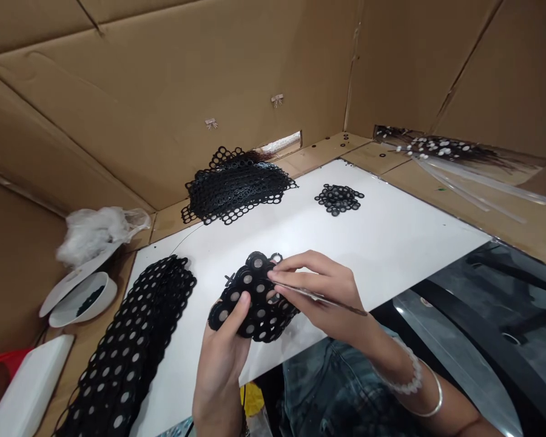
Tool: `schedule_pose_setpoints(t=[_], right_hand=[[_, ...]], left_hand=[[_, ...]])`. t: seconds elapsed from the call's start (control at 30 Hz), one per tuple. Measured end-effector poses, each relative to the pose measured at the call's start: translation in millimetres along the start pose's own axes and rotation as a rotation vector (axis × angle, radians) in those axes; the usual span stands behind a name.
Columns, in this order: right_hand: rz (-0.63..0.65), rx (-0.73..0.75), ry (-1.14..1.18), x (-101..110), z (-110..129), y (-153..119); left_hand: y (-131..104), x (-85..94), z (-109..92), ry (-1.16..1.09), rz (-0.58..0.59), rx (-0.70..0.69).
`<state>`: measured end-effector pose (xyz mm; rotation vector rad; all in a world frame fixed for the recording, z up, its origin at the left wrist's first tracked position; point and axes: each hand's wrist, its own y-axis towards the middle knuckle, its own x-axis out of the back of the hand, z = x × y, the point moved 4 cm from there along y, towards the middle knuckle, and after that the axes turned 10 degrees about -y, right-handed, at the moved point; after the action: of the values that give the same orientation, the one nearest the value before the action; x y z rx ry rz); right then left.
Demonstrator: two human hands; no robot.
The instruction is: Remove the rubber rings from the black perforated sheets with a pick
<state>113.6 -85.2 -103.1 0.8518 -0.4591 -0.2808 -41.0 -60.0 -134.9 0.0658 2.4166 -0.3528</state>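
My left hand (225,346) grips a cluster of black round pieces with pale discs at their centres (260,312), its thumb on top and the fingers hidden beneath. The cluster is held just above the white board (368,243). Against the cluster's upper right side is my right hand (323,291), fingers pinched round a thin metal tool (332,300), possibly tweezers. The tool's tip is hidden among the pieces and fingertips. To the left lies a long black strip with rows of pale dots (122,358).
A pile of black ring mesh (236,188) lies at the back, with a small heap of black rings (339,199) to its right. At left are a white bowl (95,303), a plastic bag (102,230) and a white box (31,391). Cardboard walls (186,79) stand behind.
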Motion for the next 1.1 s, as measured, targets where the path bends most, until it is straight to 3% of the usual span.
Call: schedule_pose_setpoints(t=[0.37, 0.5, 0.63, 0.73, 0.9, 1.1], right_hand=[[-0.096, 0.029, -0.045, -6, 0, -6], [-0.153, 0.093, -0.147, -10, 2, -9], [-0.222, 0.159, -0.212, -18, 3, -13], [-0.264, 0.198, -0.219, -23, 1, -15], [-0.273, 0.176, -0.252, -26, -4, -14], [-0.225, 0.128, -0.260, -24, -7, -15]], left_hand=[[-1, 2.0, 6, 0.039, -0.038, 0.022], [-5, 1.6, 3, 0.278, -0.063, -0.129], [-12, -14.1, -5, 0.614, 0.059, -0.343], [-13, -15.2, -11, 0.701, 0.096, -0.430], [-9, -8.4, -9, 0.790, 0.228, -0.393], [-11, -9.3, -9, 0.725, 0.177, -0.355]])
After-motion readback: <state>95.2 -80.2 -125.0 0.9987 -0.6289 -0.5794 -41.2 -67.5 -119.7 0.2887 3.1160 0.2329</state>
